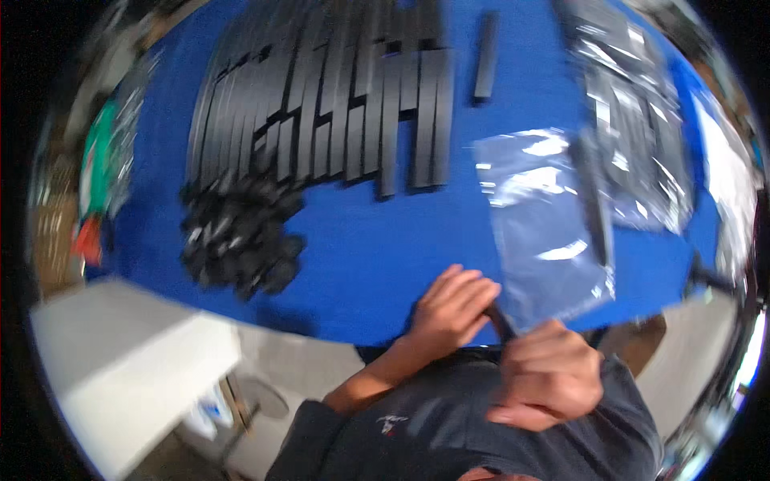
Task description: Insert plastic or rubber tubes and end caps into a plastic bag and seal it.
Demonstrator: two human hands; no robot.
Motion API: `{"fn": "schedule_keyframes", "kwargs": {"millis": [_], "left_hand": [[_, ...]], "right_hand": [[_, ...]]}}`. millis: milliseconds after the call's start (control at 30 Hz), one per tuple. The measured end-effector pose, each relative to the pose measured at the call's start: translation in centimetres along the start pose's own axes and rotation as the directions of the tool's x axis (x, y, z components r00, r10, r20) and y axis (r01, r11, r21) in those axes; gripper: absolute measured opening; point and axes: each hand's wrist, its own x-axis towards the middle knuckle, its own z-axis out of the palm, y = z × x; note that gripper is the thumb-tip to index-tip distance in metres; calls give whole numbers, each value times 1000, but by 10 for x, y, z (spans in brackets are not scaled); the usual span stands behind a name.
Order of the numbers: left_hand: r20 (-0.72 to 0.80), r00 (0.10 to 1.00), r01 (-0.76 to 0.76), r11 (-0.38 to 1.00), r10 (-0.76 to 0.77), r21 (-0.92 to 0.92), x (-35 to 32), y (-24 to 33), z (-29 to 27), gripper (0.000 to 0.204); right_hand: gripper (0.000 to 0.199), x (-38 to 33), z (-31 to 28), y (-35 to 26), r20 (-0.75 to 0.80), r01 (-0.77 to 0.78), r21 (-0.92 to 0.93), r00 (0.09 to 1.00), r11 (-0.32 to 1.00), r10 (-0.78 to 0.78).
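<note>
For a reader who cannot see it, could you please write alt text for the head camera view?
Two bare hands, the left hand and right hand, meet at the near edge of a blue table, holding a clear plastic bag with a black strip in it. Farther back lie rows of flat black strips, a pile of small black parts and more filled bags.

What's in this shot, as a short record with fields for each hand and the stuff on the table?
left hand: at the table's near edge, fingers on a thin black piece
right hand: pinching the near corner of a clear bag
table: blue cover
strips: black, laid side by side in rows
small parts: black heap left of the hands
bagged pile: far right
</note>
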Motion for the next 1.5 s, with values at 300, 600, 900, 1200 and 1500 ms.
{"fn": "schedule_keyframes", "kwargs": {"millis": [300, 600, 900, 1200, 1500], "left_hand": [[-33, 999, 0, 961, -10, -277, -12, -5, 10, 47], [-41, 916, 214, 572, -399, -792, 4, 66, -3, 25], [228, 938, -224, 959, 261, -174, 53, 119, 52, 39], [399, 902, -306, 898, 167, 315, 50, 89, 78, 38], [328, 925, -278, 928, 190, 247, 60, 73, 82, 17]], "right_hand": [[62, -15, 13, -2, 15, -225, -227, 972, 948, 234], [67, -130, -12, -35, -225, -356, -764, 929, 538, 295], [49, -222, -2, -101, -634, -739, -218, 603, 637, 484], [44, -325, -16, -171, -582, -658, 537, 163, 527, 797], [45, -343, -19, -181, -518, -761, 471, 171, 446, 838]]}}
